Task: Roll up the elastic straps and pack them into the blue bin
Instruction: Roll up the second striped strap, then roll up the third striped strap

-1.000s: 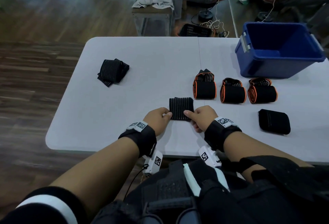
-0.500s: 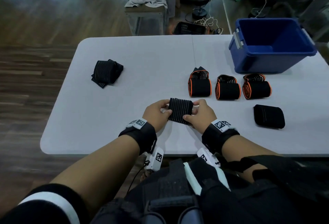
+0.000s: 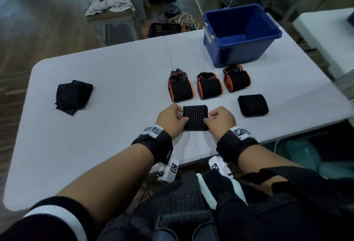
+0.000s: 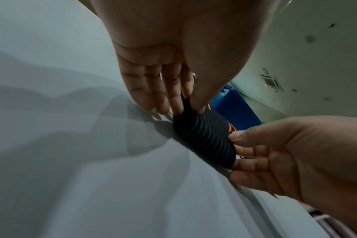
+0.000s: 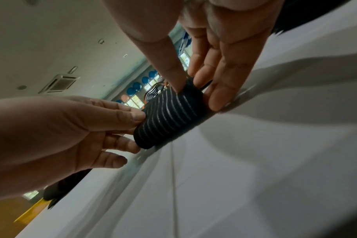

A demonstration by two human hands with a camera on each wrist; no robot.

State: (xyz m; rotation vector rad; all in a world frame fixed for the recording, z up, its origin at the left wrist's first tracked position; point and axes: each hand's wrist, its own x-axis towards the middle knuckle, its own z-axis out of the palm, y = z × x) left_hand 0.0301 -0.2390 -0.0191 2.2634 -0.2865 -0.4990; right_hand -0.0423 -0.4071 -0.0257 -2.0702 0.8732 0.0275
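A black ribbed elastic strap, rolled up (image 3: 195, 117) (image 4: 204, 138) (image 5: 169, 114), lies on the white table (image 3: 115, 87) near its front edge. My left hand (image 3: 172, 120) (image 4: 181, 103) pinches its left end between thumb and fingers. At the other end my right hand (image 3: 220, 119) (image 5: 194, 90) pinches it the same way. Behind it stand three black rolls with orange edges (image 3: 204, 86). A plain black roll (image 3: 252, 105) lies to the right. A loose folded black strap (image 3: 73, 96) lies far left. The blue bin (image 3: 240, 35) stands at the back right, nothing visible inside.
A second white table (image 3: 329, 33) shows at the right edge. Beyond the table a person sits by a bench with grey cloths (image 3: 109, 1). Cables and a black crate (image 3: 166, 29) lie on the floor behind.
Both hands keep hold of the striped roll and it has come down to rest on the table. The head camera has swung, so the bin now sits nearer the middle.
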